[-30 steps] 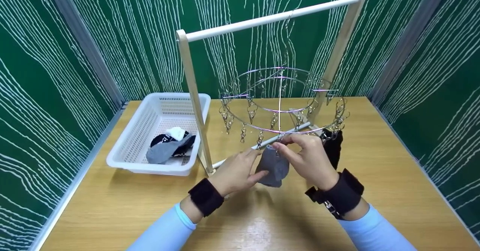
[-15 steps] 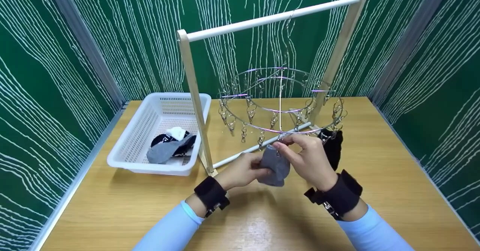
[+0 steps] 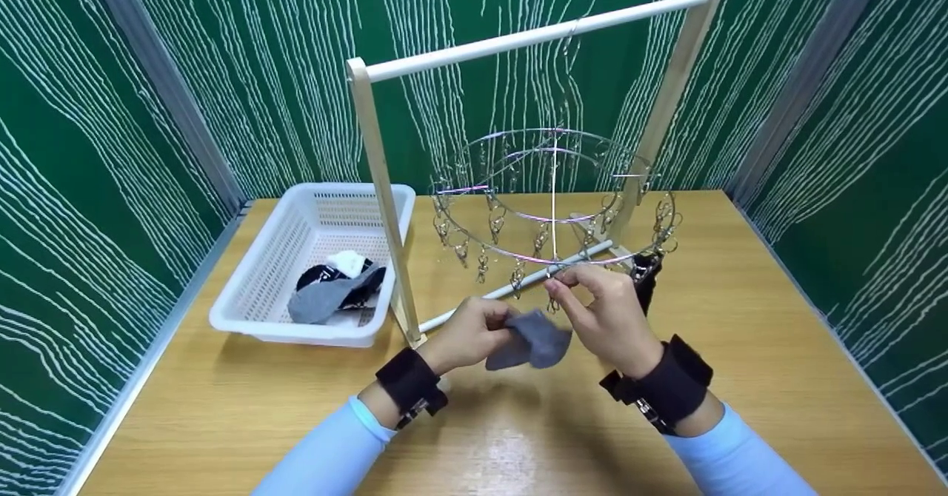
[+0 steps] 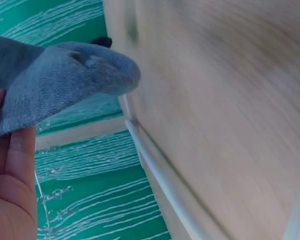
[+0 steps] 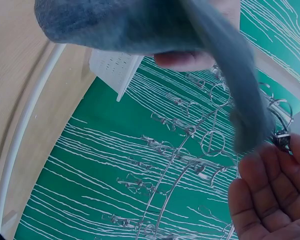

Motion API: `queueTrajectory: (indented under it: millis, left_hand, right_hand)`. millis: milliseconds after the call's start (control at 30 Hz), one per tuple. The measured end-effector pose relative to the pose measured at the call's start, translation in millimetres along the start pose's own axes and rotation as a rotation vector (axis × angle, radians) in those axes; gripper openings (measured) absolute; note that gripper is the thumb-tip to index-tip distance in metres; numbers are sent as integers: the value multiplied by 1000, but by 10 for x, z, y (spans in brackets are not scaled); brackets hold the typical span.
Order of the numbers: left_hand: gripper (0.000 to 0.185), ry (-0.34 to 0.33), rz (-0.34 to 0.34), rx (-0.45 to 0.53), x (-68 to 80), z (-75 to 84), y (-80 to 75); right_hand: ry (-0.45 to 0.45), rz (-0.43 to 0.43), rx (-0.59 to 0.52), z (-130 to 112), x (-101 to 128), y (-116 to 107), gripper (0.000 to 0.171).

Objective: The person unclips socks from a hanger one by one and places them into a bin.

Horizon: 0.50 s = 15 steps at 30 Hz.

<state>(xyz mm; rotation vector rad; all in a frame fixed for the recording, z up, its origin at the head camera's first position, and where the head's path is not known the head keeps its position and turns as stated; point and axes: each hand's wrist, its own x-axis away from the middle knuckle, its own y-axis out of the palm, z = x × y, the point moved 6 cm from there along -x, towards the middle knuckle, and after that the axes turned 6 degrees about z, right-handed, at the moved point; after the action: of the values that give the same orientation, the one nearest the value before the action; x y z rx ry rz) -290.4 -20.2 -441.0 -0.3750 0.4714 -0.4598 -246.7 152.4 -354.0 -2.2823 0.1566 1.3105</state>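
A grey sock [image 3: 544, 339] is in my left hand [image 3: 474, 333], pinched between thumb and fingers, its loose end flopping to the right. In the left wrist view the sock [image 4: 65, 80] stretches out beyond the fingers. My right hand [image 3: 611, 314] pinches a metal clip [image 5: 283, 141] on the near rim of the round clip hanger [image 3: 518, 254]. In the head view the sock is apart from that clip, below and left of it. A black sock [image 3: 646, 283] hangs behind my right hand, partly covered.
The hanger hangs from the white top bar [image 3: 533, 35] of a wooden stand, with several clips dangling. At left stands a white basket [image 3: 244, 274] holding a grey sock [image 3: 326, 300] and black and white pieces. A lower bar [image 3: 529, 280] crosses behind my hands.
The grey sock has come away from the right fingers and dropped downward, folding over in my left hand. My left fingers have closed on it. The right hand stays at the hanger's rim.
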Motion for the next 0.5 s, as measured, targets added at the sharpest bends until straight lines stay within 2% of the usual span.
queueTrajectory:
  millis: [100, 200, 500]
  left_hand:
    - [24, -26, -54, -22, 17, 17, -30]
    - [23, -49, -94, -44, 36, 51, -87]
    - [16, -71, -65, -93, 144, 275, -388]
  right_hand:
    - [-9, 3, 3, -7, 0, -2, 15]
    - [2, -6, 10, -8, 6, -6, 16]
    - [25, -28, 50, 2, 6, -33, 9]
